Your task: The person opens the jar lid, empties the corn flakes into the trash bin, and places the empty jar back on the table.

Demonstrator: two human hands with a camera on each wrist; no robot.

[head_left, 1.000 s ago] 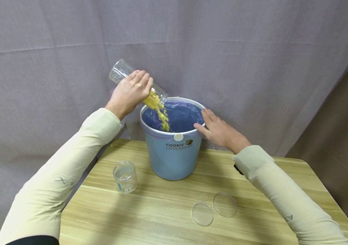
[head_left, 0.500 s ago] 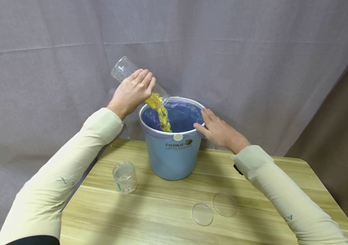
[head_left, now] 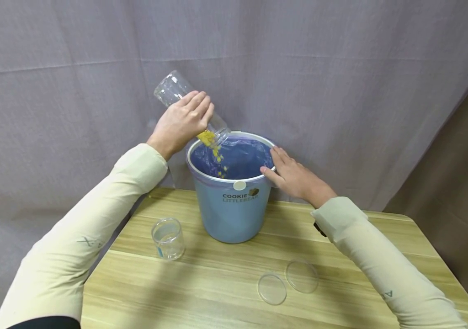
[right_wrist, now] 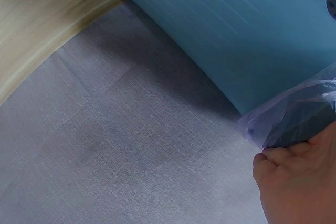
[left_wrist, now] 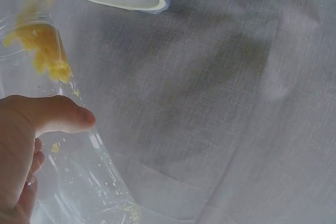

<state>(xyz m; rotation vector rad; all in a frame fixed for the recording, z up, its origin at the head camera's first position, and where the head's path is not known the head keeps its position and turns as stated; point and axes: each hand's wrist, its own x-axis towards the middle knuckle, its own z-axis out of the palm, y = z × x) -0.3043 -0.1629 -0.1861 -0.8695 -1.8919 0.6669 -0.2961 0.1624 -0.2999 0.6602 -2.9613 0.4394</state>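
Note:
My left hand (head_left: 183, 119) grips a clear glass jar (head_left: 173, 87) around its middle, tilted with its mouth down over the near left of a blue bin (head_left: 234, 214). Yellow crumbly pieces (head_left: 207, 137) gather at the jar's mouth, and some fall into the bin. In the left wrist view the thumb lies across the jar (left_wrist: 79, 156); small bits cling to its wall. My right hand (head_left: 295, 177) rests on the bin's right rim with fingers fairly straight. A thin purple liner bag (right_wrist: 294, 103) folds over the rim beside those fingers. The bin's bottom is hidden.
A short clear glass jar (head_left: 169, 242) stands left of the bin on the wooden table (head_left: 213, 283). Two clear round lids (head_left: 272, 289) lie flat toward the front right. A grey curtain (head_left: 300, 82) hangs right behind the bin.
The left hand has moved slightly up and right, tipping the jar more steeply. Fewer yellow pieces remain in it, and the falling stream has thinned. The right hand stays on the rim.

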